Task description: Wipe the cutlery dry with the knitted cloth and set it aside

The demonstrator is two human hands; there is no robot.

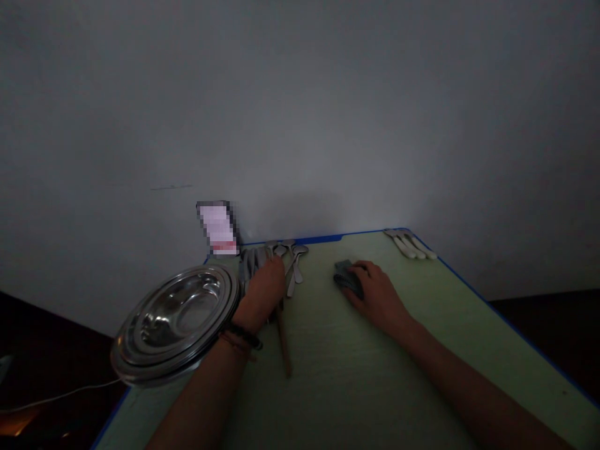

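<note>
My left hand point(268, 284) is among the cutlery at the back left of the table, its fingers curled down. Whatever lies in its grip is hidden by the hand. Metal spoons point(296, 269) lie just beyond and to the right of it, and more flat metal cutlery point(250, 261) lies to its left. A thin brown stick-like handle point(284, 350) points toward me from under the hand. My right hand point(377, 290) is closed around a dark grey folded cloth point(345, 275), just above or on the table; I cannot tell which.
Stacked round steel dishes point(175, 319) stand at the left edge. Behind them a phone point(218, 228) with a blurred screen leans against the wall point(300, 112). Several white-handled pieces of cutlery point(412, 247) lie at the far right corner of the pale green table point(356, 387), which has blue edging.
</note>
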